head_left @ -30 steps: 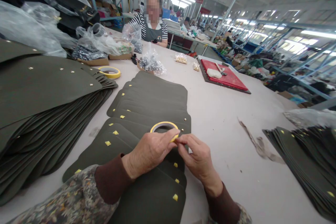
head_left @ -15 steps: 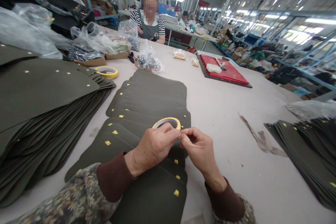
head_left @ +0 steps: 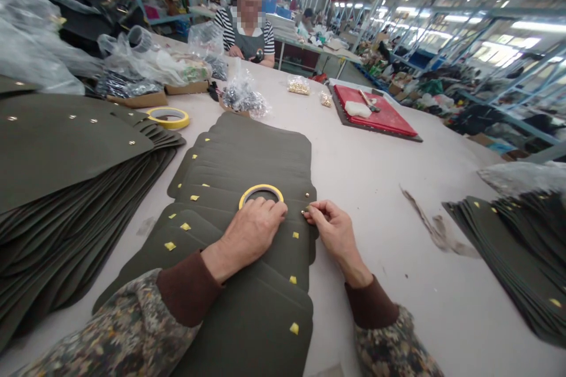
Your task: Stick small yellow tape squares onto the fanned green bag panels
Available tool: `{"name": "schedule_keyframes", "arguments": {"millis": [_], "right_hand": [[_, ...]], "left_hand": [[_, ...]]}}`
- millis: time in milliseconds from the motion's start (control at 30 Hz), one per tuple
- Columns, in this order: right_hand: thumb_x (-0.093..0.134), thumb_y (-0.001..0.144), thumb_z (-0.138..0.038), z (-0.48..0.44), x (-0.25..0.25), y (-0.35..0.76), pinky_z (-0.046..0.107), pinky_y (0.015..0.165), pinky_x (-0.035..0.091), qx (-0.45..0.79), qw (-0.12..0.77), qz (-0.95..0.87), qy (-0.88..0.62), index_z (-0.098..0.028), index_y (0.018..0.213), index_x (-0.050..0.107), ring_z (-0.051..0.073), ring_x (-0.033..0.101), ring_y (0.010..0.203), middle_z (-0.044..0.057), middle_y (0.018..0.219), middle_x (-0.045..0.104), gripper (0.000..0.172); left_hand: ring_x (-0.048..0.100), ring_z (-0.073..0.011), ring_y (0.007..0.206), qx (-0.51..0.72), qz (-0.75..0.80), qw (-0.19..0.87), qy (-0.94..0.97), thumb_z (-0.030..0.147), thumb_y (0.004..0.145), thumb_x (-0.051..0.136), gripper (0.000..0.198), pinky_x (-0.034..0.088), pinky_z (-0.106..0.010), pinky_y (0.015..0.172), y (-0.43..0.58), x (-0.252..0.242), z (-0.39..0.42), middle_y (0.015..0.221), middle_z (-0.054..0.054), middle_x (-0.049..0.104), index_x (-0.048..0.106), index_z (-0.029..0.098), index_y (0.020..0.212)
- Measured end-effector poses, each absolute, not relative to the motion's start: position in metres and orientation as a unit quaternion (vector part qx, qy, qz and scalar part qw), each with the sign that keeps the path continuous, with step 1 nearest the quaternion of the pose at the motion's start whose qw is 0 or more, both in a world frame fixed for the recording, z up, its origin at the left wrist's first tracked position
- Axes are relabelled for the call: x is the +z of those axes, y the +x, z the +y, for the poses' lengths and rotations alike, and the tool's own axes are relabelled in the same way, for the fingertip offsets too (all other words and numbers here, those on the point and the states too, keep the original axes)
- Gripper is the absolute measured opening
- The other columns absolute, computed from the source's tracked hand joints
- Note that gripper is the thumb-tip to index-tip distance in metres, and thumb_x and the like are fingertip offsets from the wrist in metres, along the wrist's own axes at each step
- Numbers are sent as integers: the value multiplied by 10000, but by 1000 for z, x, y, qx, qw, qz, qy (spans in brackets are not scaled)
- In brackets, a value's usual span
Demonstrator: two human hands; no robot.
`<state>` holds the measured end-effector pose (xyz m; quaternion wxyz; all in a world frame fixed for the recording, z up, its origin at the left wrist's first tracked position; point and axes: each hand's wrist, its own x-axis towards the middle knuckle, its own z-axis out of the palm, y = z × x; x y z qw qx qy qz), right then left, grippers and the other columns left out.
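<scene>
Several dark olive panels [head_left: 260, 156] lie overlapped in a row on the table, dotted with small pieces of yellow tape [head_left: 185, 226]. My left hand [head_left: 250, 232] is closed on the near side of a roll of yellow tape [head_left: 260, 188], above the panels. To its right, my right hand [head_left: 333, 230] pinches at the panels' right edge, beside a small metal stud [head_left: 303, 212]. A tiny yellowish bit seems to be between the fingertips, too small to make out fully. Another stud [head_left: 307, 195] shows just beyond.
A thick stack of olive panels [head_left: 79, 188] stands left, another stack [head_left: 508, 247] right. A second tape roll [head_left: 168, 118], bagged metal parts [head_left: 298, 85] and a red board [head_left: 375, 109] lie farther back. A co-worker [head_left: 250, 29] sits across the table.
My hands have come apart. The left hand has moved left with the tape roll, while the right is now at the stud on the panel edge. The stuck piece below it is now uncovered.
</scene>
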<state>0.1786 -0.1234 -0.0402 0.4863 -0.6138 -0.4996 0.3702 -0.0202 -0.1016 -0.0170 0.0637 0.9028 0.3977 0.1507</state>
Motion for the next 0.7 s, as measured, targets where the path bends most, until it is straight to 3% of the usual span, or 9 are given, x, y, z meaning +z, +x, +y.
{"name": "schedule_keyframes", "arguments": {"millis": [200, 400, 600, 700], "right_hand": [[679, 766, -416, -124, -34, 180, 295, 699, 541, 381, 497, -482, -612, -167, 827, 656, 168, 673, 717, 48, 757, 710, 258], [723, 722, -425, -145, -14, 188, 226, 494, 481, 463, 406, -475, -628, -144, 773, 677, 106, 569, 493, 10, 582, 650, 289], [740, 703, -460, -171, -17, 187, 268, 603, 541, 492, 376, -444, -647, -145, 771, 667, 146, 642, 611, 46, 666, 687, 330], [710, 748, -456, -186, -18, 187, 267, 594, 526, 471, 376, -454, -656, -151, 822, 663, 142, 629, 611, 53, 710, 694, 317]], "left_hand": [[561, -169, 813, 137, 325, 175, 919, 200, 965, 379, 133, 439, -272, 716, -29, -13, -109, 869, -28, 603, 510, 182, 984], [568, -144, 777, 151, 270, 205, 928, 195, 952, 406, 99, 426, -247, 696, -34, -13, -110, 836, 1, 600, 504, 199, 965], [579, -173, 887, 180, 292, 152, 927, 213, 957, 414, 134, 435, -275, 750, -40, -5, -114, 934, -32, 617, 517, 198, 1042], [578, -191, 941, 108, 258, 184, 943, 257, 907, 541, 221, 442, -286, 764, -51, 9, -130, 1043, -42, 620, 492, 212, 1119]]}}
